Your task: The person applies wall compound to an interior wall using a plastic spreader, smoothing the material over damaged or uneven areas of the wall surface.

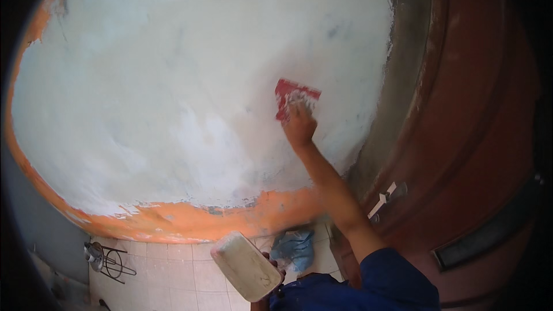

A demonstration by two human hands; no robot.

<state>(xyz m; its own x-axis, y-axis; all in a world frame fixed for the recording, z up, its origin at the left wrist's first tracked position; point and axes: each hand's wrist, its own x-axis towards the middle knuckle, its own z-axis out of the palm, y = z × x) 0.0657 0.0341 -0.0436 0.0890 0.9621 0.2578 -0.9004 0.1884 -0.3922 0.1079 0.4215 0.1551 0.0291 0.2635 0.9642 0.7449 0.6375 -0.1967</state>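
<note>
My right arm reaches up across the wall. The right hand [300, 129] is closed around a red putty spreader [281, 97], whose face is smeared with white putty. The spreader is at the whitened wall surface [190, 69], right of its middle; whether its edge touches cannot be told. Low in front of me, my left hand [273, 261] grips a pale rectangular tray [230, 276] along its right side, with the fingertips showing at the edge. The tray is tilted and has a greyish residue inside. Most of the left hand is hidden behind it.
Orange paint [190, 222] borders the white coat below and left. A dark red door [472, 80] with a light handle [383, 198] stands at right. On the tiled floor [173, 279] are a blue plastic bag [294, 249] and a black metal stand [118, 265].
</note>
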